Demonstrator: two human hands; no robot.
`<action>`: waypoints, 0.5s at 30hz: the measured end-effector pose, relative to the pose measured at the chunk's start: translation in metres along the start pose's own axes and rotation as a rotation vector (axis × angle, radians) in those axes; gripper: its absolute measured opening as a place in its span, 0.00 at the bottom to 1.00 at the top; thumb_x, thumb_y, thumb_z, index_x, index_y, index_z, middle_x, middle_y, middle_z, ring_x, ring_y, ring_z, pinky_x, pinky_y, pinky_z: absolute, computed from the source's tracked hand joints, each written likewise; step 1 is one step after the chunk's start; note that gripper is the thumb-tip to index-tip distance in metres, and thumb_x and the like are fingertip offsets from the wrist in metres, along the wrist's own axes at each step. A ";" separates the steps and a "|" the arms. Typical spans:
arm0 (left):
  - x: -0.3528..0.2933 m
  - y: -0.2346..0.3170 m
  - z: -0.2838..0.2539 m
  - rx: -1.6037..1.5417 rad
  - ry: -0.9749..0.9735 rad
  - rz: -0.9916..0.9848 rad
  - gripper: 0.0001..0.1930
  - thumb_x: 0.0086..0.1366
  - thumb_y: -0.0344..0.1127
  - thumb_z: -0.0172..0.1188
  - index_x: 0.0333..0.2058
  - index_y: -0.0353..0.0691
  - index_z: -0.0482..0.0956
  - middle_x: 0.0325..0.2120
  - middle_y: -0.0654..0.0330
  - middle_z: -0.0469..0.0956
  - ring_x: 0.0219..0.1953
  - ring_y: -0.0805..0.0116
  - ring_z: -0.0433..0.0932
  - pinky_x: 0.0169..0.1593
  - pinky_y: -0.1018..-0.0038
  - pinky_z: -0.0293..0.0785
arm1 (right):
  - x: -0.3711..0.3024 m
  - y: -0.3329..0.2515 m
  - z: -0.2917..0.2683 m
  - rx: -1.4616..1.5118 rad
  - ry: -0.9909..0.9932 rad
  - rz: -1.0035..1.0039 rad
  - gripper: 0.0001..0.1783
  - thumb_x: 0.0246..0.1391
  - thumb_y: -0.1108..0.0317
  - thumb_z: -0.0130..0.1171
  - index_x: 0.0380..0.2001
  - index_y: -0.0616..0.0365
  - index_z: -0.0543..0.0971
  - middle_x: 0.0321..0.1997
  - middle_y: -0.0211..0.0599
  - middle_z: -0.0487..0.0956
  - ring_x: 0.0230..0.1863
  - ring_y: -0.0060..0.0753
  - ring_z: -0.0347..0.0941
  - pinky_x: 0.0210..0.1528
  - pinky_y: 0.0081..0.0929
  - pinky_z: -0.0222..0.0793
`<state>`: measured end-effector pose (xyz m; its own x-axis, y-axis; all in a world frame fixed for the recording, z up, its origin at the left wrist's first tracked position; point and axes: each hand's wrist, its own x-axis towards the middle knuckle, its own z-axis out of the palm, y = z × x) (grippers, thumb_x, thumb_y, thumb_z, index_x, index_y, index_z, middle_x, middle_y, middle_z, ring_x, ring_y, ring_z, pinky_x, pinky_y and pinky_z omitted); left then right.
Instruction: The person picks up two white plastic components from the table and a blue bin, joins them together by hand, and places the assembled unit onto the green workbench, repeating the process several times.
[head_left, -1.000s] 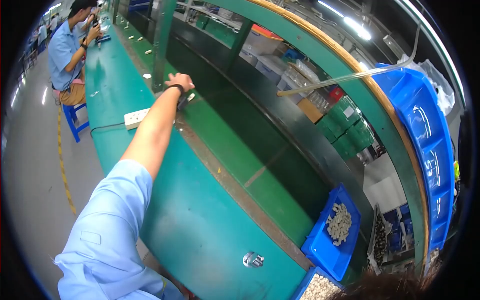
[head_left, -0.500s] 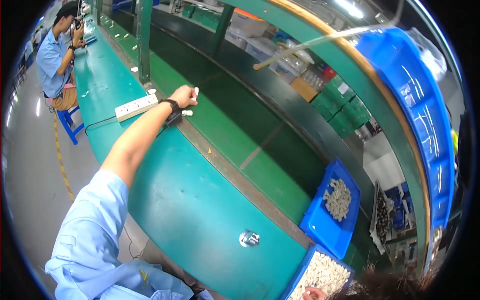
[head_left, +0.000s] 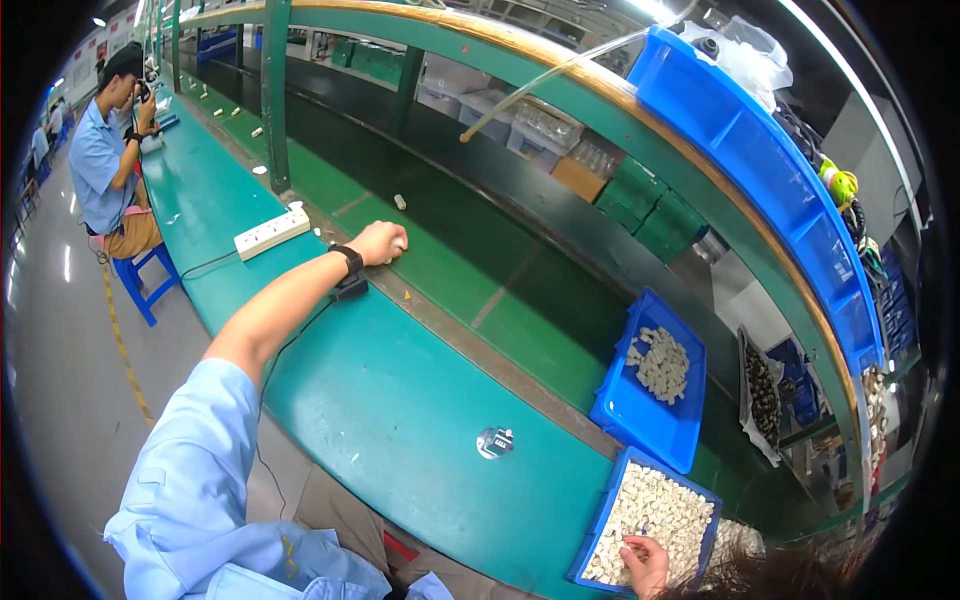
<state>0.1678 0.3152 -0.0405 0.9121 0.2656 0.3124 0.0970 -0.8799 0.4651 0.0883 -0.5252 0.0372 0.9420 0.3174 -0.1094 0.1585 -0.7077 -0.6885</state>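
Co-worker (head_left: 100, 165) in light blue sits at far left on one blue stool (head_left: 150, 288), with a dark device at face height, too small to make out. Further right, at least four pale bits (head_left: 257, 132) dot the far belt, their shapes blurred by distance. One white power strip (head_left: 272, 232) lies on your teal bench (head_left: 400, 390). Your left hand (head_left: 376, 243), at the near edge of the green belt (head_left: 540, 325), is closed around one small white piece (head_left: 399, 243), mostly covered by your fingers. Just beyond it, one loose piece (head_left: 400, 202), pale, short and rounded, rests on the belt. One shiny disc (head_left: 495, 442) sits on the bench, its dark markings hard to read. Two blue bins stand lower right. The near bin (head_left: 600, 513) is full of small cream pieces, too many to count; your right hand (head_left: 646, 567) is over it with fingers bent, and you cannot tell whether they grip anything. The far bin (head_left: 640, 412) holds one heap (head_left: 662, 365) of longer, greyish-white pieces. Hair partly hides another pale pile (head_left: 735, 540) at the bottom.
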 end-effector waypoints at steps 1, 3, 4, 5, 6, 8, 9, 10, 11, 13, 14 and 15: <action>0.009 -0.007 -0.004 -0.059 0.000 -0.061 0.08 0.59 0.33 0.68 0.37 0.39 0.84 0.32 0.52 0.87 0.37 0.53 0.86 0.45 0.59 0.82 | 0.000 -0.010 -0.001 -0.007 -0.020 0.043 0.15 0.65 0.67 0.64 0.53 0.57 0.83 0.33 0.30 0.79 0.28 0.20 0.70 0.31 0.22 0.69; 0.035 -0.022 -0.008 -0.184 -0.002 -0.179 0.09 0.60 0.33 0.68 0.38 0.39 0.84 0.32 0.52 0.87 0.37 0.54 0.87 0.44 0.61 0.82 | 0.003 -0.009 -0.001 -0.020 -0.037 0.093 0.15 0.65 0.67 0.64 0.53 0.57 0.83 0.33 0.30 0.79 0.28 0.20 0.70 0.31 0.22 0.69; 0.050 -0.035 -0.013 -0.185 -0.004 -0.181 0.09 0.60 0.33 0.68 0.38 0.39 0.84 0.32 0.52 0.87 0.37 0.54 0.87 0.44 0.61 0.82 | 0.004 0.004 0.000 0.004 -0.036 0.108 0.15 0.65 0.67 0.64 0.53 0.57 0.83 0.33 0.29 0.79 0.28 0.19 0.70 0.30 0.22 0.69; 0.067 -0.047 -0.018 -0.160 0.089 -0.183 0.08 0.60 0.33 0.68 0.38 0.40 0.85 0.32 0.52 0.88 0.36 0.55 0.87 0.44 0.62 0.83 | 0.003 0.017 0.000 0.026 -0.034 0.123 0.15 0.65 0.67 0.64 0.53 0.57 0.83 0.33 0.29 0.79 0.28 0.19 0.70 0.30 0.21 0.69; 0.082 -0.053 -0.015 -0.140 0.178 -0.181 0.08 0.61 0.34 0.69 0.38 0.40 0.86 0.33 0.53 0.88 0.36 0.55 0.87 0.43 0.62 0.83 | 0.004 0.023 0.000 0.047 -0.029 0.143 0.14 0.66 0.67 0.64 0.53 0.57 0.84 0.33 0.29 0.79 0.28 0.19 0.70 0.29 0.21 0.69; 0.102 -0.055 -0.003 -0.188 0.165 -0.279 0.08 0.61 0.34 0.69 0.38 0.39 0.86 0.33 0.52 0.88 0.36 0.55 0.87 0.44 0.62 0.83 | 0.001 0.027 -0.002 0.017 -0.033 0.182 0.14 0.66 0.67 0.64 0.53 0.56 0.84 0.33 0.29 0.79 0.28 0.18 0.70 0.29 0.20 0.68; 0.112 -0.053 0.002 -0.229 0.154 -0.377 0.08 0.61 0.35 0.69 0.37 0.39 0.87 0.33 0.52 0.88 0.37 0.55 0.87 0.44 0.62 0.83 | -0.002 0.024 -0.002 -0.006 -0.039 0.216 0.14 0.66 0.67 0.64 0.53 0.56 0.84 0.33 0.29 0.79 0.28 0.18 0.70 0.28 0.20 0.68; 0.122 -0.051 0.009 -0.270 0.140 -0.476 0.08 0.62 0.35 0.69 0.36 0.38 0.87 0.34 0.52 0.88 0.38 0.55 0.87 0.45 0.61 0.82 | -0.004 0.020 -0.002 -0.031 -0.045 0.252 0.14 0.66 0.67 0.64 0.52 0.56 0.84 0.33 0.28 0.79 0.28 0.17 0.70 0.28 0.20 0.67; 0.126 -0.058 0.012 -0.263 0.127 -0.484 0.08 0.62 0.35 0.69 0.36 0.38 0.87 0.34 0.52 0.88 0.38 0.55 0.87 0.45 0.61 0.82 | 0.004 0.017 0.000 -0.029 -0.058 0.263 0.14 0.66 0.67 0.64 0.52 0.56 0.84 0.33 0.28 0.79 0.28 0.17 0.70 0.28 0.20 0.67; 0.131 -0.074 0.016 -0.001 0.179 -0.429 0.10 0.62 0.38 0.69 0.36 0.38 0.86 0.35 0.52 0.88 0.39 0.54 0.87 0.45 0.61 0.82 | 0.017 0.001 0.004 -0.013 -0.061 0.291 0.13 0.66 0.67 0.63 0.52 0.56 0.84 0.34 0.28 0.79 0.28 0.17 0.69 0.27 0.19 0.67; 0.131 -0.075 0.024 0.118 0.196 -0.392 0.11 0.62 0.39 0.70 0.36 0.37 0.86 0.35 0.51 0.88 0.40 0.54 0.86 0.46 0.61 0.82 | 0.013 -0.011 0.004 -0.011 -0.056 0.314 0.13 0.67 0.67 0.63 0.52 0.55 0.84 0.34 0.28 0.79 0.28 0.17 0.69 0.27 0.19 0.66; 0.132 -0.075 0.029 0.111 0.172 -0.394 0.11 0.62 0.39 0.70 0.36 0.37 0.86 0.35 0.51 0.88 0.40 0.54 0.86 0.46 0.61 0.82 | 0.009 -0.024 0.005 -0.018 -0.061 0.338 0.13 0.67 0.67 0.63 0.52 0.55 0.84 0.34 0.28 0.79 0.28 0.17 0.69 0.27 0.19 0.66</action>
<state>0.2926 0.4048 -0.0584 0.7181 0.6428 0.2666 0.4748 -0.7326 0.4877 0.0911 -0.5023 0.0495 0.9229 0.0997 -0.3718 -0.1538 -0.7900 -0.5936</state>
